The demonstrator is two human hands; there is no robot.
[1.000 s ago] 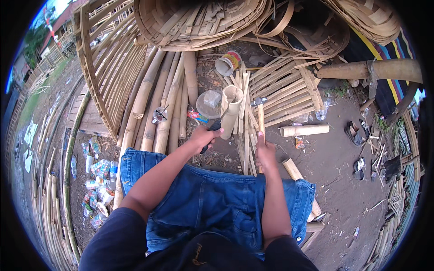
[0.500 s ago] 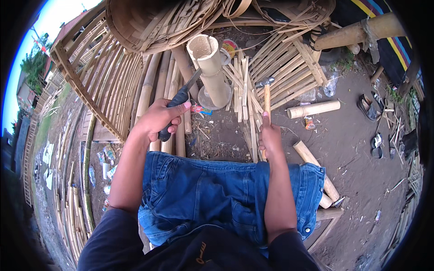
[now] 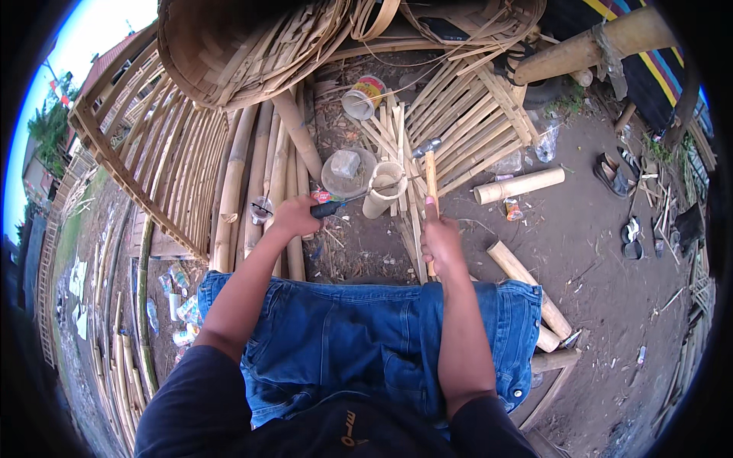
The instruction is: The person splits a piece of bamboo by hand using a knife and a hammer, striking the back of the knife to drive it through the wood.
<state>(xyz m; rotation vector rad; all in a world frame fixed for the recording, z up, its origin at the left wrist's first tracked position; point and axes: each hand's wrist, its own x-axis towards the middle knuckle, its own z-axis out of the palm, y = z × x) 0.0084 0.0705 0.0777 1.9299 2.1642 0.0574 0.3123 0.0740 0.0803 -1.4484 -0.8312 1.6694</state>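
Observation:
My left hand (image 3: 299, 216) is closed round the black handle of a knife (image 3: 327, 208). Its blade reaches right into the split rim of a bamboo tube (image 3: 379, 203), whose open end faces me. Just left of the tube, a round block (image 3: 330, 182) on the ground carries a clear crumpled lump (image 3: 346, 163). My right hand (image 3: 443, 243) grips the wooden handle of a hammer (image 3: 431, 175), head up, right of the tube and apart from it. Blue denim covers my lap (image 3: 359, 328). Whether the tube's lower end touches the ground cannot be made out.
Long bamboo poles (image 3: 252, 183) lie to the left beside a slatted bamboo frame (image 3: 172, 145). Split strips (image 3: 466, 114) and a woven basket (image 3: 259, 53) are at the far side. Cut bamboo lengths (image 3: 519, 185) and sandals (image 3: 613, 174) lie on the right.
The bamboo tube has come off the round block, moved nearer and right, and tipped its open end toward me. My left hand lowered with the knife; the hammer shifted slightly left.

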